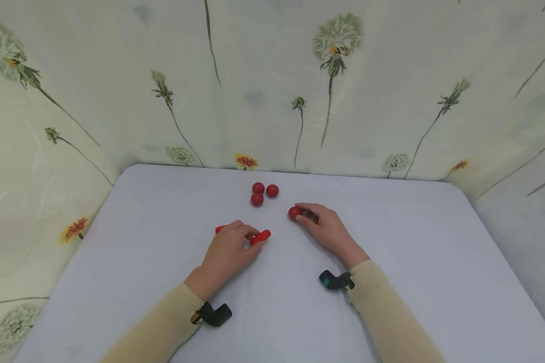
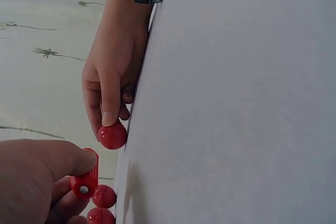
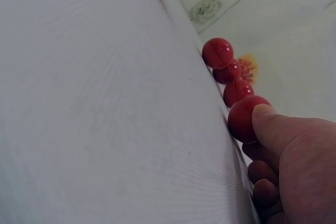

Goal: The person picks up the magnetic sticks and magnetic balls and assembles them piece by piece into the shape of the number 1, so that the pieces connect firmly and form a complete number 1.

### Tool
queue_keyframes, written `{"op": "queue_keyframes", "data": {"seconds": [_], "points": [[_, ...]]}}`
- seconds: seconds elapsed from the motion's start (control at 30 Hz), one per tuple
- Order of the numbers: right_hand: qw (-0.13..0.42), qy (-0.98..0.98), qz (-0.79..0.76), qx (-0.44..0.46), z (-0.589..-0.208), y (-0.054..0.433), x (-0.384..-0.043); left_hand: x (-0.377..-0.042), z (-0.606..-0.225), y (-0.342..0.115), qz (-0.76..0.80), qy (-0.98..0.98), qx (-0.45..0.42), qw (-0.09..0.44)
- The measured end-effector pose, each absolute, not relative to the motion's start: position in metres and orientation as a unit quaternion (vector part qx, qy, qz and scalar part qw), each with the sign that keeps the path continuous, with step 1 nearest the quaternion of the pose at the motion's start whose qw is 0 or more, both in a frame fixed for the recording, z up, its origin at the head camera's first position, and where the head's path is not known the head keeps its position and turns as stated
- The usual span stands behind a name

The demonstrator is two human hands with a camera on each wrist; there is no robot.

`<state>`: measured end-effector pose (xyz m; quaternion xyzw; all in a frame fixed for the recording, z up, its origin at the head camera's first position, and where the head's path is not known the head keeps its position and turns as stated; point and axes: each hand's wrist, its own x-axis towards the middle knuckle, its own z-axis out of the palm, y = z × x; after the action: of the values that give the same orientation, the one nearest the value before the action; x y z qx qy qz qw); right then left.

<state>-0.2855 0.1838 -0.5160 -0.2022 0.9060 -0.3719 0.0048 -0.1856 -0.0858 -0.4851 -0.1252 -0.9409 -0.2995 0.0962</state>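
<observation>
My right hand (image 1: 324, 227) pinches a red ball (image 1: 294, 213) between thumb and fingers, low at the white table surface. To the left, my left hand (image 1: 229, 252) grips a red, stick-like plastic piece (image 1: 260, 237). In the left wrist view, this piece (image 2: 85, 186) has a round pale spot on its end; its exact kind cannot be told. More red (image 1: 221, 228) shows past the back of the left hand; whether it belongs to the same piece is hidden. Three more glossy red balls (image 1: 257, 199) rest grouped on the table, beyond both hands.
A white-covered table (image 1: 418, 262) lies under both hands. Behind it hangs a pale curtain (image 1: 263, 116) with printed dandelions. Each wrist wears a dark camera mount, one at the left cuff (image 1: 215, 315) and one at the right cuff (image 1: 333, 280).
</observation>
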Motion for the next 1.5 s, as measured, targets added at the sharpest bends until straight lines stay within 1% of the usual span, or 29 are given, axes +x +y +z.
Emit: {"op": "queue_keyframes", "data": {"seconds": [0.47,0.63,0.97,1.2,1.5], "points": [[0.005,0.904,-0.374,-0.208,-0.516,0.186,-0.285,-0.215,-0.490,-0.049,-0.288,-0.952,-0.090,0.048],[0.006,0.905,-0.374,-0.203,-0.515,0.185,-0.285,-0.223,-0.491,-0.038,-0.281,-0.955,-0.084,0.040],[-0.002,0.899,-0.383,-0.213,-0.517,0.185,-0.286,-0.234,-0.495,-0.025,-0.283,-0.954,-0.087,0.044],[-0.010,0.898,-0.380,-0.221,-0.516,0.187,-0.286,-0.235,-0.498,-0.020,-0.308,-0.947,-0.081,0.036],[-0.008,0.896,-0.385,-0.223,-0.515,0.187,-0.285,-0.228,-0.500,-0.024,-0.336,-0.939,-0.080,0.015]]}}
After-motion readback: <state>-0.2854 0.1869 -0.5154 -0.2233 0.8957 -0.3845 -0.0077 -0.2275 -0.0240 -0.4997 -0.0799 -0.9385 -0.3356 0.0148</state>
